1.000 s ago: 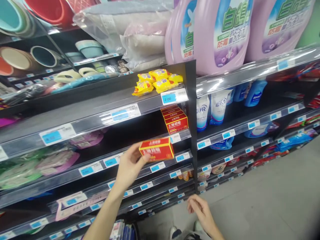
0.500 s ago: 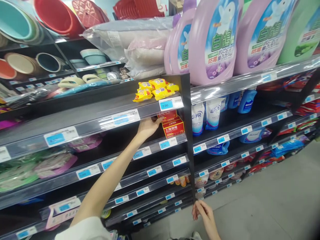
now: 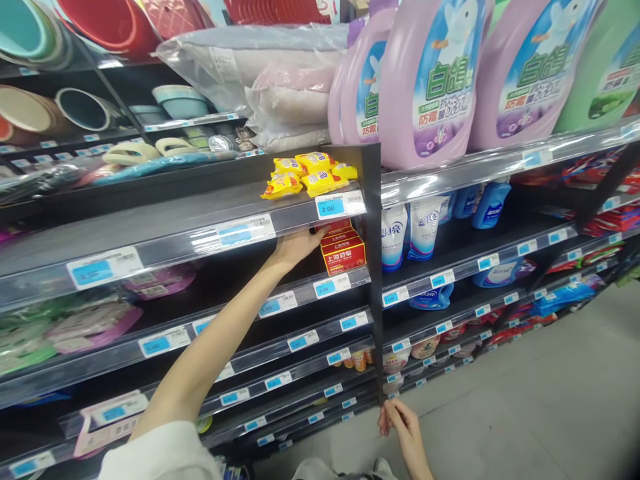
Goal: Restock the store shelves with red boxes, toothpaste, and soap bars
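My left hand (image 3: 299,246) reaches from the left onto a shelf, under the ledge of the shelf above. It is against the stacked red soap boxes (image 3: 344,256), at the upper rear of the stack. Its fingertips are hidden there, so I cannot tell whether they grip a box. Low in front of the shelf post, my right hand (image 3: 399,421) hangs with its fingers curled and the thumb against them; nothing shows in it. Small yellow packets (image 3: 307,175) lie in a heap on the shelf directly above the soap boxes.
Large purple detergent bottles (image 3: 425,87) stand on the top right shelf. Beside them lie plastic-wrapped pillows (image 3: 260,73). A black post (image 3: 373,267) divides the shelves right of the soap boxes. White and blue pouches (image 3: 425,227) stand beyond it, above the grey floor (image 3: 550,387).
My left hand has pushed slightly deeper at the soap boxes, and its thumb and fingertips are now hidden. The view has shifted slightly. My right hand keeps its curled pose.
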Demonstrator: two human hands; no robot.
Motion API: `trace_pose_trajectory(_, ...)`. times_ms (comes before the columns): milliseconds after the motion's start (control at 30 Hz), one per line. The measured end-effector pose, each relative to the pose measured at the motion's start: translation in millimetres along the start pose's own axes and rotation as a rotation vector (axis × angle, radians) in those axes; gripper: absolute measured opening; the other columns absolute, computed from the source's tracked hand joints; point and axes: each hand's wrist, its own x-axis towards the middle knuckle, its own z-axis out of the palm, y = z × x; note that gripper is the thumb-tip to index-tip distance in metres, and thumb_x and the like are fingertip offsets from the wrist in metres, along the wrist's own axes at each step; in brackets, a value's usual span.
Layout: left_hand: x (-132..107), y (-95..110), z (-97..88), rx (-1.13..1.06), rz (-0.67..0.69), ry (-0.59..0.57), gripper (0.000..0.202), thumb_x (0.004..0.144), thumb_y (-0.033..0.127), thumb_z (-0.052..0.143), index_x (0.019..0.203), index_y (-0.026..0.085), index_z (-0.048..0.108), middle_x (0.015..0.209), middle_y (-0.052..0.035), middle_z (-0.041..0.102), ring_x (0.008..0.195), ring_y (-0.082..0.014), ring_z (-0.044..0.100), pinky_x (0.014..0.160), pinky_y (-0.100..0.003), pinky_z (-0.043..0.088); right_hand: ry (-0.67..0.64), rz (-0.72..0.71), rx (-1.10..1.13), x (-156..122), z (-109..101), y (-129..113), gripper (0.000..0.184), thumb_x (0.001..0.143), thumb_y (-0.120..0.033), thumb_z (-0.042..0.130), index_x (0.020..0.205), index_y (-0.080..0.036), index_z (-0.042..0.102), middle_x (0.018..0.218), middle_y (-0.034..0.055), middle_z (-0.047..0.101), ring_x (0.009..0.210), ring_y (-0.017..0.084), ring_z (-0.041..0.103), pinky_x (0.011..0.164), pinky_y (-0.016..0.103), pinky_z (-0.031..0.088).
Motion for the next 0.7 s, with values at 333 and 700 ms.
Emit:
trace_pose_trajectory(333, 7, -4, 4.2, 0.007, 0.023, -0.018, 0.066, 0.097, 0.059, 0.049, 0.151, 0.021, 0.050, 0.145, -0.0117, 0.064, 0.144, -0.0332, 0.048, 0.125, -0.044, 0.032, 0.011, 0.008, -0.021, 3, -2, 6, 0.062, 0.076, -0.078, 0.069, 0.065, -0.018, 0.065, 0.057, 0.0050, 0.065, 0.050, 0.016, 0.057, 0.053, 0.029, 0.045)
trace_pose_trajectory(700, -17, 9, -19.3, -0.017, 0.044, -0.178, 0.061, 0.102, 0.051, 0.042, 0.152, 0.017, 0.045, 0.153, -0.0149, 0.056, 0.151, -0.0338, 0.040, 0.126, -0.050, 0.028, 0.010, 0.041, 0.005, 3, -6, 9, 0.057, 0.077, -0.073, 0.072, 0.067, -0.017, 0.066, 0.061, 0.0050, 0.066, 0.053, 0.016, 0.058, 0.054, 0.027, 0.045)
